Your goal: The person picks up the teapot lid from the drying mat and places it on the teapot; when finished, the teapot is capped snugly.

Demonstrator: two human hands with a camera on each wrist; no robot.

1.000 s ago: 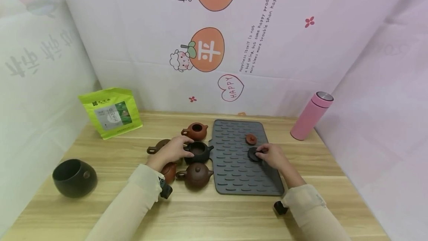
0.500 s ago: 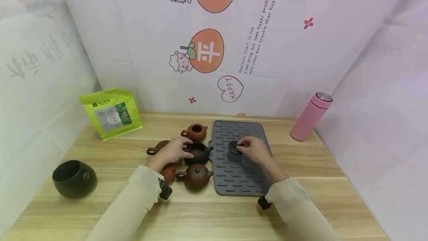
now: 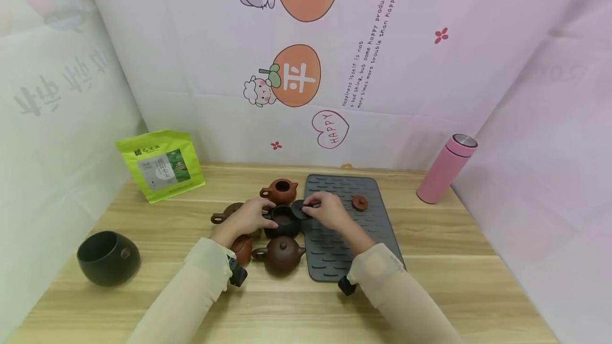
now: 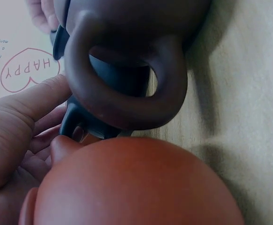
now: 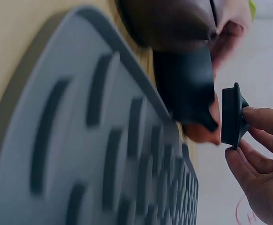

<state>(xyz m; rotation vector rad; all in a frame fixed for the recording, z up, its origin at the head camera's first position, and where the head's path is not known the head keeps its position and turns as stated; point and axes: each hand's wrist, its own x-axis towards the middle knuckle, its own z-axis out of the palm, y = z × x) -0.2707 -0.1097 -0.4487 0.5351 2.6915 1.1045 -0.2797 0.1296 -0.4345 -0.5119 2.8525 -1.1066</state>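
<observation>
Head view, right hand [image 3: 327, 211] pinching black lid [image 3: 300, 209], left hand [image 3: 248, 216] gripping black teapot [image 3: 283, 220], "HAPPY" heart [image 3: 330, 127] behind

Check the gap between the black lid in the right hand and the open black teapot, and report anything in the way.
Nothing visible blocks it. The right hand pinches the black lid just right of the black teapot, whose mouth is open. The left hand holds the pot's left side, clear of the opening.

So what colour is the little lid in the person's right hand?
Black, matching the open teapot beside it. The lid shows best in the right wrist view, pinched by the right hand.
</observation>
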